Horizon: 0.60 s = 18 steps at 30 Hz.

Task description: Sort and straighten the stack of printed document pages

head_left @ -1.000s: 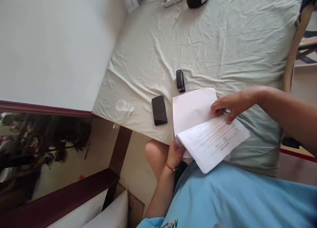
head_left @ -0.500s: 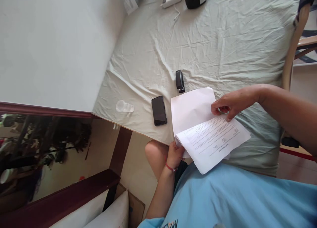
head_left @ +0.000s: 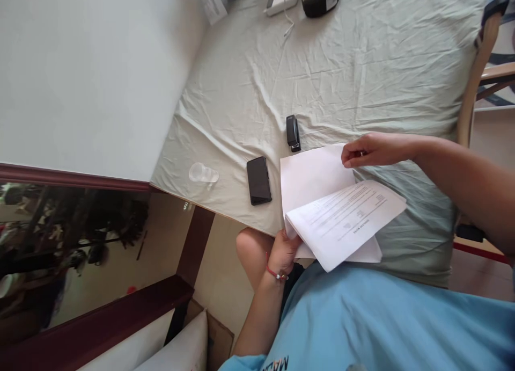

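Observation:
A stack of printed papers lies partly folded over at the table's near edge, its upper sheets curled toward me. Underneath, a blank white page lies face up. My left hand grips the papers at their left lower corner, thumb on top. The fingers of my right hand are pinched at the far right corner of the blank page; the fingertips are partly hidden. Just beyond the papers stands a black stapler. To their left lies a black smartphone.
A small translucent container lies near the table's left edge. At the far end are a white device with a cable and a black strapped object. A wooden chair stands at the right. A pale cloth covers the table.
My right hand has moved up and away from the printed sheets to the far corner of the blank page. The folded sheets have shifted, showing more paper beneath. My left hand keeps its grip.

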Motion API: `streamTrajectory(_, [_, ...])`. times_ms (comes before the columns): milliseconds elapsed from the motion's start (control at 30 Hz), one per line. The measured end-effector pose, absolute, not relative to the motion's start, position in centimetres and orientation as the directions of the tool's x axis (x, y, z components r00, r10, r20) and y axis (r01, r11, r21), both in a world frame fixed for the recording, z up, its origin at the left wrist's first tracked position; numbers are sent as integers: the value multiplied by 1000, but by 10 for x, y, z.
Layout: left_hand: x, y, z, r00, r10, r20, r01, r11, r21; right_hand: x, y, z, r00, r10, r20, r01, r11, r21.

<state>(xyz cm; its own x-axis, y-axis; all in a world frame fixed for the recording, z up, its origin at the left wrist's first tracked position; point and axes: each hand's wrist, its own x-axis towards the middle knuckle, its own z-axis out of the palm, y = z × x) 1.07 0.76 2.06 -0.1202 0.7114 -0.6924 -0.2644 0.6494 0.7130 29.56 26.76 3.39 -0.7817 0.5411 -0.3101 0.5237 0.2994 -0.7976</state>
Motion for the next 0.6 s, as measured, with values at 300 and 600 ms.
streamTrajectory(300, [21,10,48,-53,631,-774,-301,729,614,298,281,21,-371,890,-266,349,-132,-928])
streamTrajectory(600, [29,4,51,-199,686,-700,-451,570,687,310,286,25,-388,791,-473,389,-325,-862])
